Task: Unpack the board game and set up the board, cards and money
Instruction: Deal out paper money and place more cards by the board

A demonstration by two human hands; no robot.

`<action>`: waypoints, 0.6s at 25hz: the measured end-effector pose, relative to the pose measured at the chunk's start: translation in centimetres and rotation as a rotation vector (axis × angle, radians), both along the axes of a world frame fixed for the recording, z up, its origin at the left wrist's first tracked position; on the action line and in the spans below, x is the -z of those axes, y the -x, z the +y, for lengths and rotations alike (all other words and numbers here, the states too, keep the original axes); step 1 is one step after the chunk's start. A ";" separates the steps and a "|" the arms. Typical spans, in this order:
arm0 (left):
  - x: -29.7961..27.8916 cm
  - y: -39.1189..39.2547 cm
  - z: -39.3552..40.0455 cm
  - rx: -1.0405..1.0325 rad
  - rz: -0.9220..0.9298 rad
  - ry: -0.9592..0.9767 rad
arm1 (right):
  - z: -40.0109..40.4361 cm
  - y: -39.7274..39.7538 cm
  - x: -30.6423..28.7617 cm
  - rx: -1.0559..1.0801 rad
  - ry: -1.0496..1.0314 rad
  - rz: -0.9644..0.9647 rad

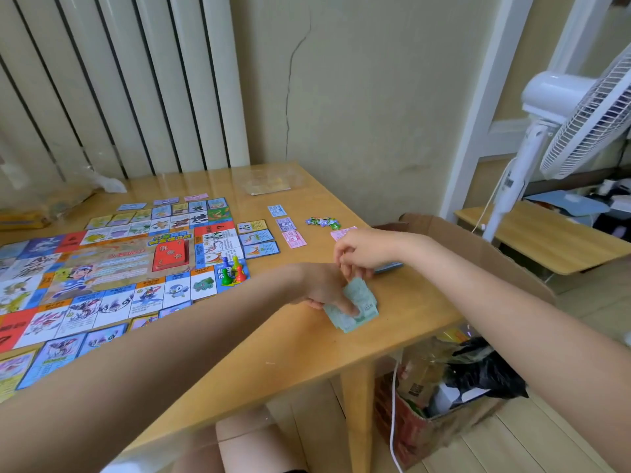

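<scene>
beside the board (112, 268), left hand (322, 285) grips the money (355, 307); right hand (362, 250), curled, pinches its top.

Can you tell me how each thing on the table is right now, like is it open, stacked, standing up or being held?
Game board: unfolded, flat on the table.
Red card deck: stacked on the board.
Pawns: upright, clustered on a corner square.
Green money stack: held by the left hand.
Right hand: fingers curled just above the stack; what it holds is unclear.
Pink and blue notes: lying flat in a line.
Fan: standing beside the table; running or not, can't tell.
</scene>
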State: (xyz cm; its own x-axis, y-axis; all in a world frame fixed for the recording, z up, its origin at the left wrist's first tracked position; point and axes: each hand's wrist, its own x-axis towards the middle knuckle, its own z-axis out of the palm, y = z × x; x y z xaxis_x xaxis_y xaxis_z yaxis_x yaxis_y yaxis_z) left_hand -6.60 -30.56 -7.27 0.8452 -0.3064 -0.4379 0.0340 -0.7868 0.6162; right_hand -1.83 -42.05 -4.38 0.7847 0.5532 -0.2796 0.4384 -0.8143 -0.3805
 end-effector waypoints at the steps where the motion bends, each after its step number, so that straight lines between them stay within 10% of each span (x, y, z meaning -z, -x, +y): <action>1: -0.3 -0.1 1.1 -0.082 0.037 0.142 | 0.0 0.0 -0.1 0.027 -0.104 0.048; 6: -2.7 -0.9 6.2 -0.348 0.059 0.702 | 1.3 -0.1 -0.7 0.103 -0.710 0.167; 15: -2.9 -1.9 9.5 -0.600 0.011 0.853 | 4.3 -2.6 -0.2 0.177 -0.657 0.105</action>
